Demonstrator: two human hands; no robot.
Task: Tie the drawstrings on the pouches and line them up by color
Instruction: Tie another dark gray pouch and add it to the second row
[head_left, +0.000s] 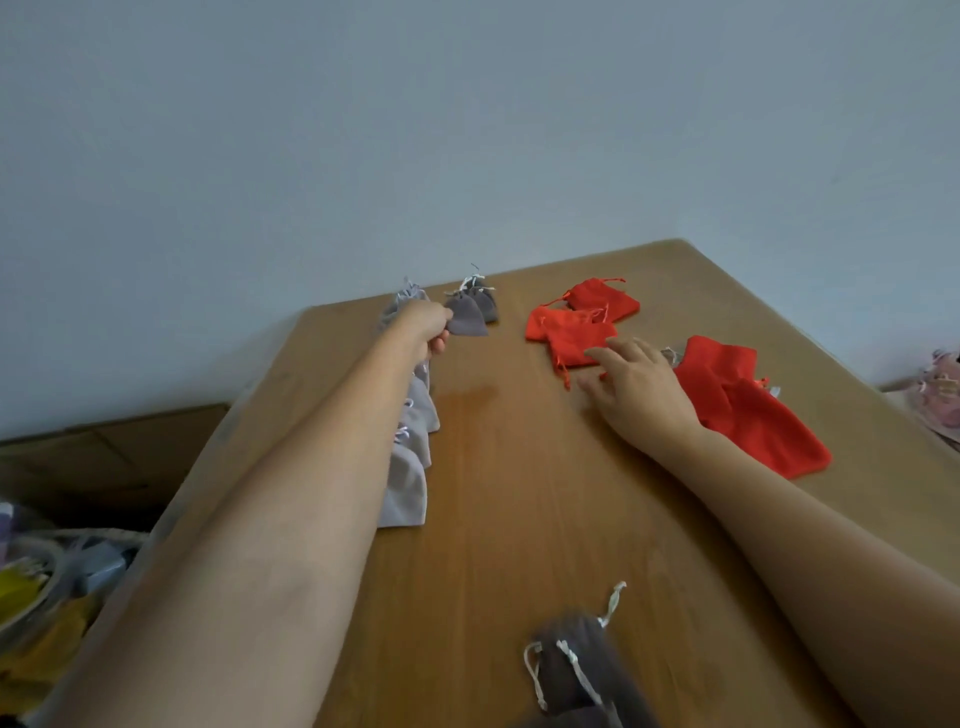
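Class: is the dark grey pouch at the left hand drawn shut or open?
Drawn shut: the dark grey pouch narrows to a gathered neck with white cord ends sticking out.

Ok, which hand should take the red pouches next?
Right. The right hand lies open against the red pouches; the left hand is across the table, gripping a dark grey pouch.

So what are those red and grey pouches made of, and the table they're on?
The red pouches look like soft, matte fabric, perhaps velvet or felt: they crease and show no shine. The grey pouches look like the same cloth, with pale cord drawstrings. The table seems wood or wood-look laminate, going by its streaked brown grain.
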